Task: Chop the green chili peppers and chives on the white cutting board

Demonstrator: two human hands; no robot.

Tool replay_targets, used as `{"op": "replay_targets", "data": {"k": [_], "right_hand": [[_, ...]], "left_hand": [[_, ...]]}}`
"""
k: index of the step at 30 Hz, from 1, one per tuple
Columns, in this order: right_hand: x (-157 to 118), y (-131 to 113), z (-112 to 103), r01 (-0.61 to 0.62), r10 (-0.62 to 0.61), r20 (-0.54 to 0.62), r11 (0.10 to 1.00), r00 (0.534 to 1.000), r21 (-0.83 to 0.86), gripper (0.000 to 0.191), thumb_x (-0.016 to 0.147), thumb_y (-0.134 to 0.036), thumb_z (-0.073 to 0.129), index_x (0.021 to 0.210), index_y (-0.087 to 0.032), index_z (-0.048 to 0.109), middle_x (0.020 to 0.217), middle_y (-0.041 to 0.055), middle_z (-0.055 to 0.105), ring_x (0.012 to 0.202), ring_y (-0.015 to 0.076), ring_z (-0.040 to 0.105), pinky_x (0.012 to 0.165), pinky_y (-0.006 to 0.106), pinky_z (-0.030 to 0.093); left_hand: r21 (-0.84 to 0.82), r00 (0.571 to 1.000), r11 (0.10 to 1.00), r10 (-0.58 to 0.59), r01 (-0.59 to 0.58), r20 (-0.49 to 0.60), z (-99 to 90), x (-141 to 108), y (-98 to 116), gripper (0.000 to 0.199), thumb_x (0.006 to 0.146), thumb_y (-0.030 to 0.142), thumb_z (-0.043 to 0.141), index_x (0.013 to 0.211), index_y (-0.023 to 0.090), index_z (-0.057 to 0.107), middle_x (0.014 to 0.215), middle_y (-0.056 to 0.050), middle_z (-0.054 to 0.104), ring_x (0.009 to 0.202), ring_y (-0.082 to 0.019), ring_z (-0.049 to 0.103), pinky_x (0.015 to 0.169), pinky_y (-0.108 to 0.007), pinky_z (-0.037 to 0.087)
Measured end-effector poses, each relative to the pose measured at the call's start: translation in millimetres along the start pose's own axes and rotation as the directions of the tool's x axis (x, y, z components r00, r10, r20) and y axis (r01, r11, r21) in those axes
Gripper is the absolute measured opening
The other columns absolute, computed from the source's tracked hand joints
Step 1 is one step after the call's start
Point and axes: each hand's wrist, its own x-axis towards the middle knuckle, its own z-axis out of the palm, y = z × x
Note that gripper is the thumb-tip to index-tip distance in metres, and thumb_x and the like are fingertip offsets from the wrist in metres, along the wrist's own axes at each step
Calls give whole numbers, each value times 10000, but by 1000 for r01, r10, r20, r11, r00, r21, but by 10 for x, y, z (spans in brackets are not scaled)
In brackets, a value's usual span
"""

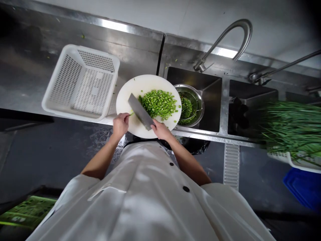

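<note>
My right hand (161, 129) grips the handle end of a cleaver (140, 112), whose broad blade lies slantwise over a round white cutting board (126, 90). Right of the blade is a heap of chopped green peppers (160, 103), cut into small rings and bits. My left hand (120, 124) is closed in a pinch at the board's left front edge. From its fingertips pokes a small green piece (131, 113), perhaps a pepper end, just left of the blade.
A white perforated basket (80, 88) stands left of the board. To the right, a metal bowl (200, 108) with a strainer of chopped green pieces sits in a sink (213, 100) under a curved faucet (247, 36). Farther right lie long green stalks (296, 124) in a white crate.
</note>
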Motion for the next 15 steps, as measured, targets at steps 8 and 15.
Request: {"op": "replay_targets", "data": {"k": [8,15], "right_hand": [[-360,25,-149,-88,77,-55,970,995,-226,455,1100,-372,275,1480,-172,424,1079,157,743,983,307,703,821,346,485],[-329,-181,-15,-15,27,38,963,999,-268,396,1100,-340,288,1433,-172,421,1084,176,735,1000,313,714,825,361,495]], "left_hand": [[101,997,994,44,-50,64,596,-153,-110,215,1001,250,513,799,203,570,807,-57,535,827,-212,522,779,-366,445],[92,993,993,62,-71,98,588,-167,-97,219,977,210,486,774,216,567,796,-65,568,838,-240,552,800,-397,466]]}}
